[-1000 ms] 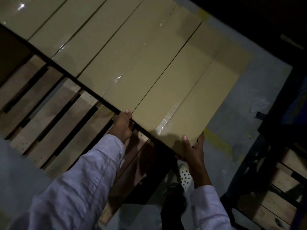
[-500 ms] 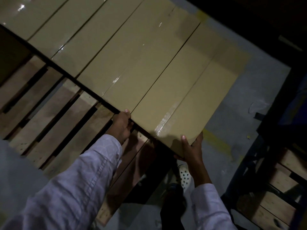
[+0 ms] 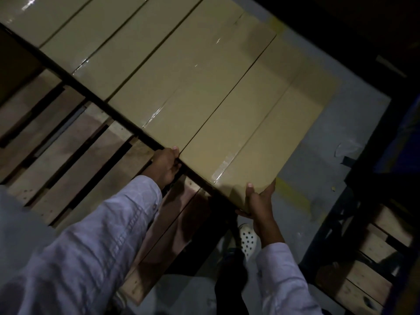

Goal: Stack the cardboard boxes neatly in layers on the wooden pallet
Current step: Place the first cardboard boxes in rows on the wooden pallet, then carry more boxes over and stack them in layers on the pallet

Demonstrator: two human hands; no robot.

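Left hand (image 3: 164,165): curled on the near-left corner of the cardboard box (image 3: 250,133), thumb on top. Right hand (image 3: 259,201): clasps the near-right corner, thumb above, fingers beneath. Box sits at 12 o'clock, tight beside the row of boxes (image 3: 136,64) running toward 10. Bare wooden pallet (image 3: 75,151) slats at 9. Step: seating the box in its layer. Next, probably: square its edges to the row, then release.

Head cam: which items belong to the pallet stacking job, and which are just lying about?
Job: held box, gripped by left hand and right hand; placed boxes; wooden pallet.
Lying about: second pallet at right; yellow floor tape; white shoe.
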